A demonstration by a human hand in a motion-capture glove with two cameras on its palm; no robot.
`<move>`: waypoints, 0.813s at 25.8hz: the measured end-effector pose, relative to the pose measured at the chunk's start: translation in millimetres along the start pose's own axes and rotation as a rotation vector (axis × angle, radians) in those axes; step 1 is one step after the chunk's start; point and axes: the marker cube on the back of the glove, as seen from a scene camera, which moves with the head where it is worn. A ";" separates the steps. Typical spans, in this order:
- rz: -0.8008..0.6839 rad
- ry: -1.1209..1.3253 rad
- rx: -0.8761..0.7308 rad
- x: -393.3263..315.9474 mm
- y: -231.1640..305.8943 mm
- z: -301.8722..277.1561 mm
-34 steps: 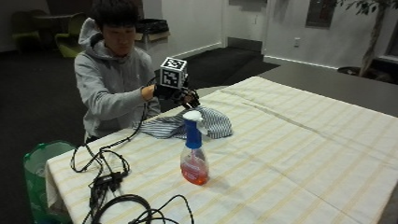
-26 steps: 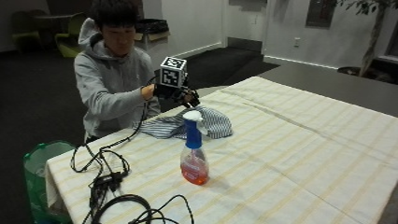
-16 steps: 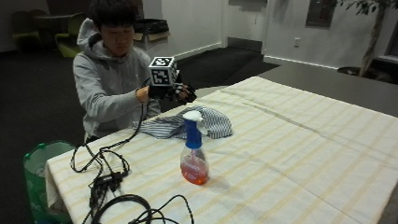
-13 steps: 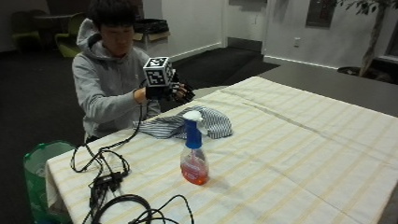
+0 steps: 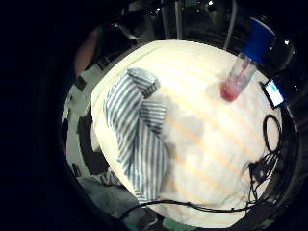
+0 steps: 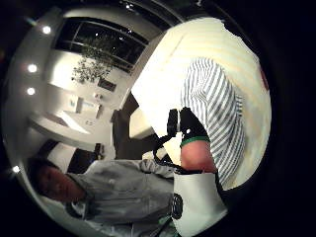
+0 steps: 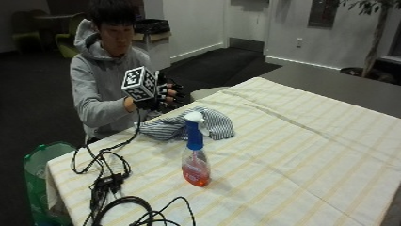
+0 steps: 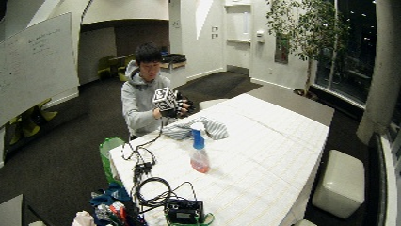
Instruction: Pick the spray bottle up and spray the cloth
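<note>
Above the table's far-left edge, outside view: gloved right hand [image 7: 164,93] has risen since earlier, fingers relaxed, holding nothing. Spray bottle [image 7: 195,156] upright mid-table, near of the striped cloth [image 7: 188,126], untouched. Little-finger palm view: cables [image 5: 262,159] beside bottle. Thumb-side view: bare hand [image 6: 197,154]. Wide view: striped tablecloth [image 8: 263,141], whiteboard [image 8: 37,61] on left.

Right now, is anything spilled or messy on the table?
Nothing is spilled. The spray bottle stands upright, and the striped cloth just lies crumpled near the table's edge. The gloved right hand is raised above it, holding nothing.
</note>
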 end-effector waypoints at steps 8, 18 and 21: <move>0.128 -0.072 0.191 42.6 4.4 -23.8; 0.285 -0.111 0.377 95.2 -12.6 -33.0; 0.326 -0.141 0.382 108.5 -22.8 -32.6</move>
